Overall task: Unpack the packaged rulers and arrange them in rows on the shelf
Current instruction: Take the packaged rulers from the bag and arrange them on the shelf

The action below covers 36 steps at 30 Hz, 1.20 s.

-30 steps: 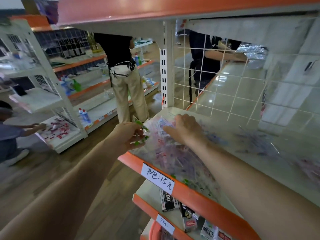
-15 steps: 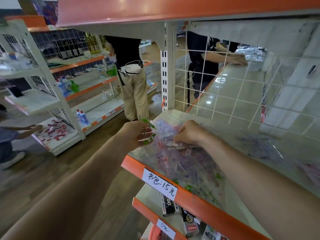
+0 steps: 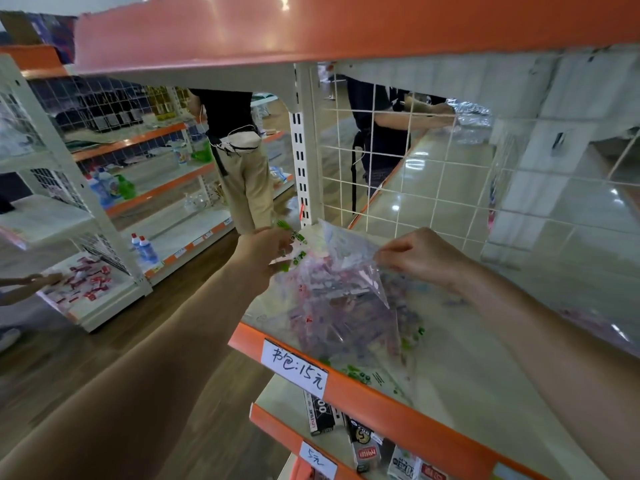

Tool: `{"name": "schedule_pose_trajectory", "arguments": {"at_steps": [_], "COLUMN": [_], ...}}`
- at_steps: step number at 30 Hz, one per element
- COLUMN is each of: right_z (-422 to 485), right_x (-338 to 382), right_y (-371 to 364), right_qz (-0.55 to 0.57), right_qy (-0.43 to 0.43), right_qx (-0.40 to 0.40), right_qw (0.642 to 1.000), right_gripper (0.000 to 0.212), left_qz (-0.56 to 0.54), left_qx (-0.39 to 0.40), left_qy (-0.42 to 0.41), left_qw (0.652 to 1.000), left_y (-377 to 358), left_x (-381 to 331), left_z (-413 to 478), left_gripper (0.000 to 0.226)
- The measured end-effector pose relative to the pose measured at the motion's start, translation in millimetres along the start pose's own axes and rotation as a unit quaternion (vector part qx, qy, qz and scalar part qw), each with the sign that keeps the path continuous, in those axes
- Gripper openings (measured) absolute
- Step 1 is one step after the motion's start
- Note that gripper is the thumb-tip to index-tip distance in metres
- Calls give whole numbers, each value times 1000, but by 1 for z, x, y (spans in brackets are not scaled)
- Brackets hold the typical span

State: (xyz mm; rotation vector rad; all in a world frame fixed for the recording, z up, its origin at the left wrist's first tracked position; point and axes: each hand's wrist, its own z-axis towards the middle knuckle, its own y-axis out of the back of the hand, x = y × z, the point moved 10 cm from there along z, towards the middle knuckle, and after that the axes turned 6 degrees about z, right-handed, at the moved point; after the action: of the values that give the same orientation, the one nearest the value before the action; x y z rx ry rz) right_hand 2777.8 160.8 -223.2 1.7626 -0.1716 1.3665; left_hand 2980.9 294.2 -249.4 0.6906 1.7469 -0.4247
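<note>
Unpacking step: left hand [image 3: 266, 251] and right hand [image 3: 422, 258] each pinch the bag [image 3: 349, 251] mouth on the shelf [image 3: 398, 400]; next, spread it, extract rulers [image 3: 332, 306].

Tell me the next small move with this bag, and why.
Probably pull the hands apart to open the bag: the left hand grips its green-printed edge, the right hand pinches its clear flap, and the contents, too blurred to tell apart, lie inside it on the shelf.
</note>
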Motion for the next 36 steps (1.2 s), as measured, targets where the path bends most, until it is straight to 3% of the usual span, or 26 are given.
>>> {"name": "schedule_pose_trajectory", "arguments": {"at_steps": [6,11,16,23,29,36], "right_z": [-25,-49,-80,-135,-164,-158], "right_x": [-1,-16,-40,-91,-128,-140], "right_y": [6,23,56,154,178,165], "right_qz": [118,163,175,235,244,238], "right_qy": [-20,-28,-41,-100,-143,-158], "right_qx": [43,4,-82,-264,-306,-295], "right_qw": [992,986,980,930,909,912], "right_gripper": [20,6,5,10,5,8], "left_qz": [-108,-59,-43,-40,-61,-90], "left_qx": [210,231,261,213,150,80], "left_qy": [18,-10,11,11,38,44], "left_qw": [972,971,964,976,986,992], "left_y": [-64,-99,-148,-173,-155,-119], "left_x": [-9,-15,-4,-10,-1,5], "left_z": [-31,-54,-76,-78,-66,-49], "left_gripper": [9,14,19,23,29,21]}}
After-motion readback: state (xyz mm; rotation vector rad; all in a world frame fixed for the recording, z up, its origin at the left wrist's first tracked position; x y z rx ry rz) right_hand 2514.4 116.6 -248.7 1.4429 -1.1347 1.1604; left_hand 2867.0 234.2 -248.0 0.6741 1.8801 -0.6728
